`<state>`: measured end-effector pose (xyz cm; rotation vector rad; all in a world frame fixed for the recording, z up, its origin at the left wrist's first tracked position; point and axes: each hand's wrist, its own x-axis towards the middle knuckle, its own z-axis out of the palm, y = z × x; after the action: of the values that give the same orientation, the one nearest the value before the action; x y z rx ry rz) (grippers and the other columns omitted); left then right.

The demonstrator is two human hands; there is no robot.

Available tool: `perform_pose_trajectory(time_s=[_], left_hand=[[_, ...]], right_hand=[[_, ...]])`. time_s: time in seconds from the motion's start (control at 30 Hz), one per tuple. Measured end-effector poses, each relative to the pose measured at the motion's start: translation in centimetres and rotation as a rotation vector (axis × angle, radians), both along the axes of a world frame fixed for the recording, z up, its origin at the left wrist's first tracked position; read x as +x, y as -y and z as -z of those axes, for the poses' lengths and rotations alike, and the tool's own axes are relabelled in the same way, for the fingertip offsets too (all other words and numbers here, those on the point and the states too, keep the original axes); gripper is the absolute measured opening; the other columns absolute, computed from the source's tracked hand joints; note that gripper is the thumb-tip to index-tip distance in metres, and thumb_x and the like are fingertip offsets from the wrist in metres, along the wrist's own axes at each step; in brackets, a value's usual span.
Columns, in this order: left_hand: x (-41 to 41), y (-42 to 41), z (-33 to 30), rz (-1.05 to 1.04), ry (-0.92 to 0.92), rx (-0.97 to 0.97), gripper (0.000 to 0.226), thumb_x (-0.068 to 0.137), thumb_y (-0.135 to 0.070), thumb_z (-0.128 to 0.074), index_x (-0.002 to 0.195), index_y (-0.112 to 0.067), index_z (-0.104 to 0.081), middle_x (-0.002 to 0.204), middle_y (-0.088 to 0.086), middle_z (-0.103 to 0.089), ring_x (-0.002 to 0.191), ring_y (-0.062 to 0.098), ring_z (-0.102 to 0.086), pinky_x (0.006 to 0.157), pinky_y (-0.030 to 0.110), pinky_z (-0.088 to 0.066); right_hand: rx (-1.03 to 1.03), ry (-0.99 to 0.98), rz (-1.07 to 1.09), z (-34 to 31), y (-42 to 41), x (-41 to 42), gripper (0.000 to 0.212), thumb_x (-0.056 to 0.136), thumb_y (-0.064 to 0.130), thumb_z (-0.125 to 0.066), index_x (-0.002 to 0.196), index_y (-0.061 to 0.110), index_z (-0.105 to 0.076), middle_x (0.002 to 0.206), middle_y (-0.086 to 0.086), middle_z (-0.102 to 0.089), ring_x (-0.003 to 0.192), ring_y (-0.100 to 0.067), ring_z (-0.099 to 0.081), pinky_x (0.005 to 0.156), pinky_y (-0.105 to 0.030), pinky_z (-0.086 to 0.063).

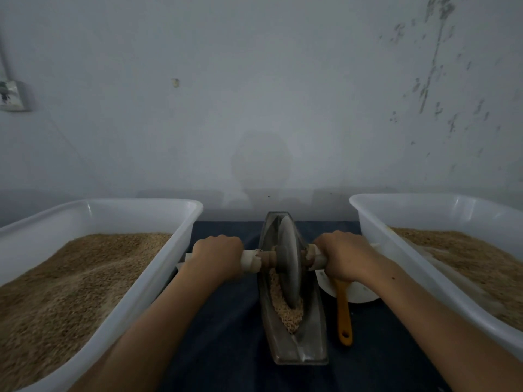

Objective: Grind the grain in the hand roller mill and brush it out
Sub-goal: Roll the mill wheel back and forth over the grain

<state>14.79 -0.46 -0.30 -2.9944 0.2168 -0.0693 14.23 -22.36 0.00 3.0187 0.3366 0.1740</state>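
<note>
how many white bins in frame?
2. One white bin left of the mill trough, one white bin right of it. Both hold grain and run off the frame edges; nothing hints at more.

Head view, forward-down, close over hands

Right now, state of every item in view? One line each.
left hand: grips the axle's left handle.
right hand: grips the axle's right handle.
grinding wheel: upright in the trough, resting on grain.
trough: on the dark cloth, grain piled in its middle.
left tub: partly filled with grain.
right tub: partly filled with grain.
brush: lying beside the trough, unheld; head hidden.
</note>
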Motion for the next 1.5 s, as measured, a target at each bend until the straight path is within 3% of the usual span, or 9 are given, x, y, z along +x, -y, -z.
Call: perform_pose_trajectory(time_s=[0.3,0.5,0.63,0.8,0.93,1.03,1.2,1.37,1.5], left_hand=[[0.5,-0.3,1.5,0.004,0.165,-0.140,0.016,0.090,-0.023,-0.055,0.105,-0.021,-0.053,0.106,0.001,-0.062,0.095,0.020,-0.059,0.075,0.029,-0.041],[0.3,-0.1,0.9,0.025,0.158,-0.051,0.021,0.088,-0.024,-0.057,0.109,-0.019,-0.055,0.106,0.002,-0.062,0.096,0.020,-0.060,0.074,0.029,-0.041],[0.2,-0.1,0.4,0.031,0.077,0.007,0.029,0.087,-0.027,-0.060,0.113,-0.017,-0.056,0.106,0.003,-0.062,0.096,0.019,-0.060,0.079,0.030,-0.044],[0.2,-0.2,0.0,0.037,0.021,0.030,0.034,0.084,-0.029,-0.064,0.115,-0.018,-0.056,0.106,0.002,-0.063,0.095,0.019,-0.060,0.081,0.032,-0.045],[0.6,-0.2,0.7,0.021,0.096,-0.012,0.025,0.087,-0.025,-0.059,0.111,-0.018,-0.056,0.103,0.002,-0.062,0.092,0.019,-0.060,0.073,0.029,-0.041],[0.8,-0.3,1.4,0.006,0.167,-0.088,0.017,0.088,-0.022,-0.056,0.105,-0.021,-0.055,0.103,0.001,-0.062,0.093,0.020,-0.060,0.071,0.029,-0.039],[1.0,-0.6,2.1,0.015,0.219,-0.136,0.014,0.089,-0.024,-0.054,0.103,-0.023,-0.052,0.102,-0.001,-0.062,0.092,0.018,-0.059,0.069,0.027,-0.037],[0.9,-0.7,1.3,0.018,0.096,-0.088,0.022,0.086,-0.024,-0.060,0.107,-0.020,-0.057,0.104,0.002,-0.063,0.093,0.020,-0.061,0.073,0.029,-0.042],[0.6,-0.6,0.4,0.016,-0.043,-0.030,0.039,0.082,-0.029,-0.067,0.118,-0.018,-0.056,0.110,0.004,-0.063,0.100,0.021,-0.060,0.086,0.034,-0.046]], right_hand=[[0.007,0.399,-0.067,1.9,-0.6,0.6,0.025,0.083,0.005,-0.054,0.083,0.025,-0.038,0.093,0.003,-0.060,0.092,-0.021,-0.055,0.073,-0.030,-0.024],[0.057,0.196,-0.063,0.9,0.0,0.4,0.021,0.086,0.012,-0.057,0.084,0.027,-0.042,0.093,0.003,-0.059,0.094,-0.020,-0.059,0.075,-0.028,-0.034],[-0.003,0.071,-0.036,0.2,0.1,0.4,0.021,0.085,0.015,-0.059,0.104,0.023,-0.058,0.102,-0.001,-0.062,0.094,-0.020,-0.060,0.069,-0.028,-0.037],[0.031,-0.065,-0.034,-0.3,0.4,0.5,0.022,0.083,0.015,-0.061,0.104,0.024,-0.062,0.085,0.005,-0.058,0.076,-0.014,-0.052,0.065,-0.027,-0.038],[0.029,0.056,-0.021,0.1,-0.1,0.3,0.021,0.086,0.013,-0.057,0.104,0.025,-0.059,0.102,0.000,-0.063,0.093,-0.020,-0.060,0.071,-0.029,-0.038],[0.017,0.217,-0.029,0.6,-0.7,0.2,0.017,0.088,0.011,-0.055,0.092,0.025,-0.047,0.100,0.002,-0.061,0.096,-0.020,-0.059,0.082,-0.031,-0.037],[0.001,0.390,-0.072,1.3,-0.7,0.1,0.022,0.086,0.005,-0.052,0.087,0.024,-0.040,0.094,0.003,-0.060,0.093,-0.021,-0.056,0.074,-0.029,-0.028],[-0.013,0.208,-0.049,0.4,-0.8,-0.1,0.017,0.088,0.012,-0.056,0.097,0.024,-0.047,0.103,0.000,-0.061,0.097,-0.020,-0.058,0.081,-0.030,-0.036],[-0.040,-0.023,-0.024,-1.1,-0.3,-0.6,0.023,0.087,0.013,-0.058,0.108,0.021,-0.056,0.104,-0.003,-0.060,0.094,-0.021,-0.059,0.073,-0.029,-0.040]])
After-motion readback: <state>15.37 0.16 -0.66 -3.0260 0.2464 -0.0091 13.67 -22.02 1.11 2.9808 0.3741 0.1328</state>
